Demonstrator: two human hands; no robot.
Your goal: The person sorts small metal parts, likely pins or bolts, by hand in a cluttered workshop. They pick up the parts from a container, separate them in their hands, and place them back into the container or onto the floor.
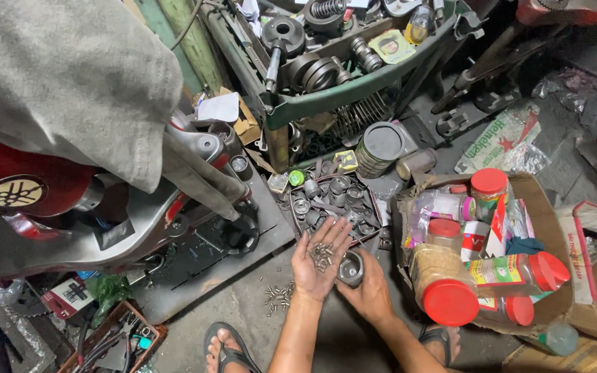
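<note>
My left hand (319, 261) is held palm up and flat, with a small heap of little metal rollers (322, 255) lying in the palm. My right hand (365, 289) is just beside it, fingers wrapped around a round grey metal bearing cup (351, 268). Both hands hover over the concrete floor. More loose rollers (279, 295) lie scattered on the floor to the left of my left wrist. My feet in sandals (224, 347) are at the bottom edge.
A round basket of metal bearing parts (333, 200) sits just beyond my hands. A cardboard box with red-lidded plastic jars (481, 262) stands to the right. A red motorcycle under grey cloth (70, 138) fills the left. A green crate of engine parts (340, 62) is behind.
</note>
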